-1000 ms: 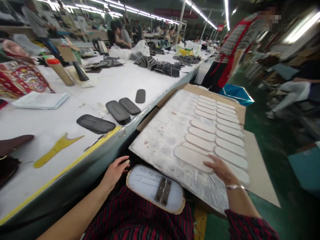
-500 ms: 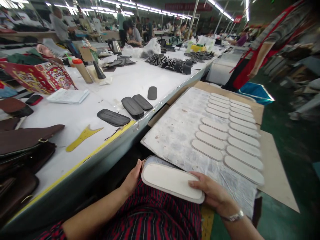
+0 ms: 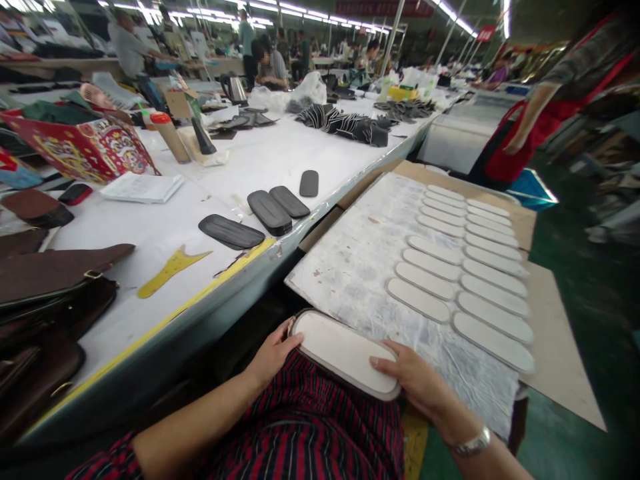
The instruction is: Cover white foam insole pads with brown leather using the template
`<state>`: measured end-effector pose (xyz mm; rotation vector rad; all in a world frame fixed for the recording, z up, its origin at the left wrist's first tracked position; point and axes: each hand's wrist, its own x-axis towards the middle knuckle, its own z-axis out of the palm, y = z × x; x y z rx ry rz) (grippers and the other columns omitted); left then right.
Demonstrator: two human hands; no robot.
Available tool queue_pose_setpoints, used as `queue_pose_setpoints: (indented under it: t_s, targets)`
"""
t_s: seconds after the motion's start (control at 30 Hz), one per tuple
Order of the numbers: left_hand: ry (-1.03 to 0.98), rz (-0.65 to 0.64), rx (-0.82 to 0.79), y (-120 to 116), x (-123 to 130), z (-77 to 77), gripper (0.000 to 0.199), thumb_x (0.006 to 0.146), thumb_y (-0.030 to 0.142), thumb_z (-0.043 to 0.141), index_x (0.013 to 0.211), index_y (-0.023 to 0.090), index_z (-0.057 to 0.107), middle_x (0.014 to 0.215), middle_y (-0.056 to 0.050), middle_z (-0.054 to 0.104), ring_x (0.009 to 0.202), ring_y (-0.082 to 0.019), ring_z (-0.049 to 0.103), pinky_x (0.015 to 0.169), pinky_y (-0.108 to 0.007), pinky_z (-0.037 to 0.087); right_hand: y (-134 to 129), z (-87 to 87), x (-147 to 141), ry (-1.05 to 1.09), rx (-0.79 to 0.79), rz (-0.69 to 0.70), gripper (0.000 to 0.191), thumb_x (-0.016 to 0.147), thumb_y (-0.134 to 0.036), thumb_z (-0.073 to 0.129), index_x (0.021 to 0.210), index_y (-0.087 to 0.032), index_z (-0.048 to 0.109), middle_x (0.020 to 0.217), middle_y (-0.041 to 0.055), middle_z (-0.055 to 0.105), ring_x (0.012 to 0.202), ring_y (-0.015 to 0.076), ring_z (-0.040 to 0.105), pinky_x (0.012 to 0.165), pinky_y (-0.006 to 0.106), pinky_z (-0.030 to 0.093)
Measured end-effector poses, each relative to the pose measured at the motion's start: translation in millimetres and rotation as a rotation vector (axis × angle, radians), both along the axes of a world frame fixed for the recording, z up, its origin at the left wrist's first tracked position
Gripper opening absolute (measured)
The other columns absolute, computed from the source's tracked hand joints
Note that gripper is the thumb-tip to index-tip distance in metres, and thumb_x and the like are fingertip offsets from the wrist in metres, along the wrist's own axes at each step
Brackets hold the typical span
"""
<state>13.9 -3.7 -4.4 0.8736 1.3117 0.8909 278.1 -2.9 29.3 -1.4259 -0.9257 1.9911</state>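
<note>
Between my hands, just above my lap, is a long oval panel (image 3: 340, 350) with a white face and a dark rim. My left hand (image 3: 277, 353) grips its left end, thumb on the white face and fingers underneath. At the right end my right hand (image 3: 413, 373) closes on it, thumb on top, its other fingers partly hidden. Similar white oval pieces (image 3: 493, 340) lie in two columns on the pale, stained board (image 3: 345, 260) beyond my right hand. Dark padded oval pieces (image 3: 270, 212) sit on the white table ahead, some stacked.
A yellow template (image 3: 173, 270) and a dark brown leather bag (image 3: 55, 293) lie on the white table (image 3: 250, 153) at left. A red patterned box (image 3: 85, 150) and a bottle (image 3: 171, 137) stand farther back. A person in a red apron (image 3: 520, 140) stands at right.
The white piece has been brought over the dark-rimmed one beneath, and the two now line up. My left thumb has moved onto the white face. The view has shifted slightly.
</note>
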Motion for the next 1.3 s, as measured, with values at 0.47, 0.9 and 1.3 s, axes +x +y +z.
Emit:
queue_pose_setpoints:
  t_s: [0.47,0.9,1.3]
  targets:
    - [0.213,-0.127,0.074,5.4,-3.3,6.0,0.05,0.079,0.033,0.048,0.125,0.013,0.045,0.128,-0.006,0.051,0.116,-0.022,0.047,0.104,-0.037,0.029,4.8,-0.7,-2.5,-0.339,0.187,0.152,0.032,0.071,-0.032,0.059,0.097,-0.013,0.057,0.083,0.0054,0.065,0.072,0.0186,0.059,0.064,0.029,0.045]
    - [0.924,-0.35,0.915,-0.9,-14.6,17.6,0.058,0.082,0.02,0.049,0.135,0.02,0.026,0.137,-0.01,0.037,0.128,-0.023,0.03,0.104,-0.046,0.029,5.3,-0.9,-6.2,-0.477,0.252,0.153,0.024,0.067,-0.025,0.058,0.088,-0.014,0.06,0.076,0.0032,0.065,0.069,0.0168,0.057,0.06,0.026,0.044]
    - [1.185,-1.11,0.935,-4.1,51.1,33.3,0.079,0.073,0.06,0.051,0.138,0.028,0.021,0.118,-0.009,0.05,0.102,-0.028,0.045,0.082,-0.044,0.039,5.8,13.2,-3.3,-0.228,0.038,0.09,0.036,0.073,-0.042,0.057,0.098,-0.017,0.055,0.083,0.0049,0.063,0.071,0.0169,0.058,0.059,0.028,0.048]
